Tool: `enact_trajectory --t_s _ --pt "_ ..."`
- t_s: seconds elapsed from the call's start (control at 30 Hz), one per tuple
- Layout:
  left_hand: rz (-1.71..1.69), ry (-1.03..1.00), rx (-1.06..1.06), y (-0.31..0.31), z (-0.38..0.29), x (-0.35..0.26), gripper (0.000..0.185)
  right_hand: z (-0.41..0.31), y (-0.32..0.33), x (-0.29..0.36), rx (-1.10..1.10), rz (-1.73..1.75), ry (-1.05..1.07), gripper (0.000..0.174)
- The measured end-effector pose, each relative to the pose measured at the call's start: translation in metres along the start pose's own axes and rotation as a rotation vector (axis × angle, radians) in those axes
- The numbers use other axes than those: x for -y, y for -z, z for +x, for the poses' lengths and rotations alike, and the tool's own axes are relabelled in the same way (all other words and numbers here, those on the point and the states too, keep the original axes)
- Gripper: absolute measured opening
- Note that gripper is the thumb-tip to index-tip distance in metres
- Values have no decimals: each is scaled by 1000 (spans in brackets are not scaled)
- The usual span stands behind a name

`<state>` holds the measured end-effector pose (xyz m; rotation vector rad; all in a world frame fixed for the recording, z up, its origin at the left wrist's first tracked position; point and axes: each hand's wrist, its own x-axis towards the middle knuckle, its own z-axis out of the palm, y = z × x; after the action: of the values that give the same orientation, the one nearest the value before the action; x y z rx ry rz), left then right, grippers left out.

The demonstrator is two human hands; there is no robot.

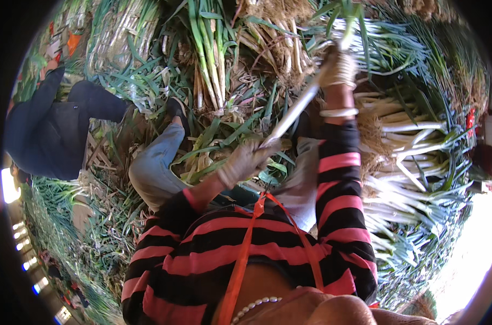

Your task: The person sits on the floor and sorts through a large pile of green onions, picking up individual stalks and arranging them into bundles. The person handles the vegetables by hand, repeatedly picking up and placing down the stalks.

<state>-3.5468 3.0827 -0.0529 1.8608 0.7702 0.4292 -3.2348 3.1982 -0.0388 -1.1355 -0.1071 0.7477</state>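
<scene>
A long leek or large green onion (292,115) slants between my two gloved hands. Near its lower, pale end, my left hand (250,160) is closed on it above my lap. My right hand (337,67) is raised at the upper right, blurred, around the upper part of a stalk with green leaves (347,24) sticking out beyond it. Whether those leaves belong to the same stalk is hard to tell. Beyond my feet, several green onions (211,61) stand out from the heap beside a bundle with dry roots (276,48).
Rows of peeled white-stemmed onions (408,162) lie along my right side. Loose leaves and peelings (229,134) cover the ground between my legs. A co-worker in dark clothes (55,130) is bent over at the left. More onions (124,36) are piled at the upper left.
</scene>
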Motion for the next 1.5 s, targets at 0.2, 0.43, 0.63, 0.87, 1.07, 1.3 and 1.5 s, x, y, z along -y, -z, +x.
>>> enact_trajectory --t_s 0.2,0.43,0.63,0.87,1.07,1.3,1.5 --pt "-10 182 242 23 -59 127 34 89 140 151 -315 -1046 518 26" --pt "-217 666 -378 104 58 285 27 101 430 214 -964 -1581 330 35" --pt "88 793 -629 152 167 407 30 59 516 150 -1182 -1869 -19 44" --pt "-564 690 -645 133 202 358 40 71 433 151 -1169 -1948 173 60" --pt "-731 227 -670 162 195 242 49 95 157 51 -7 -1327 303 40" --pt "-552 -4 -500 106 135 96 52 -35 -108 -25 955 -745 215 59" --pt "-517 -51 -259 96 112 24 53 -121 -109 22 718 -156 25 28"
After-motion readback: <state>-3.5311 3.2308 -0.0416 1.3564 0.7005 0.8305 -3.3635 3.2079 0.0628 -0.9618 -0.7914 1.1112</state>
